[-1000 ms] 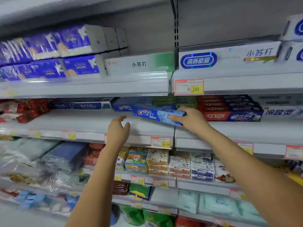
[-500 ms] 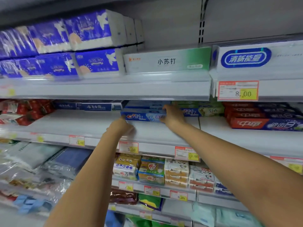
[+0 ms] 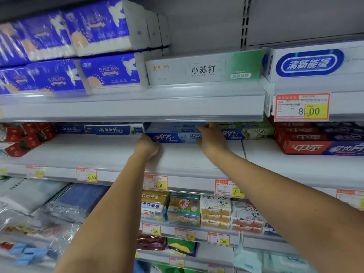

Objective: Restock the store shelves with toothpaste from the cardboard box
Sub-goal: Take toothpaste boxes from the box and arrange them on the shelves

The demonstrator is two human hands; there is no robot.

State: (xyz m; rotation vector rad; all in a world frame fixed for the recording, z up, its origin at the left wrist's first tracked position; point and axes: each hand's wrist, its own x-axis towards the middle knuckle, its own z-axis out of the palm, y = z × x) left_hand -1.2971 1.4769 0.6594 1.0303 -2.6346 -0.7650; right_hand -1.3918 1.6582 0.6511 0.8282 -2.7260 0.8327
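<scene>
With right hand (image 3: 211, 138) curled over one end, left hand (image 3: 146, 145) (grip unclear) at other, has seated formerly tilted Crest box (image 3: 173, 137) flat at shelf (image 3: 98, 150) back, so restocked.

We look at pale metal shelves (image 3: 88, 150) standing before a plain grey back wall (image 3: 206, 22).
A slotted post (image 3: 244, 22) divides this wall in two; paper price tags (image 3: 302, 106) sit on the shelf edges, in soft, even light.

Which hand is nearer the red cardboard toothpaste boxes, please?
Right. The right hand, gripping the blue cardboard Crest box, is left of the red boxes; the left hand is farther left.
</scene>
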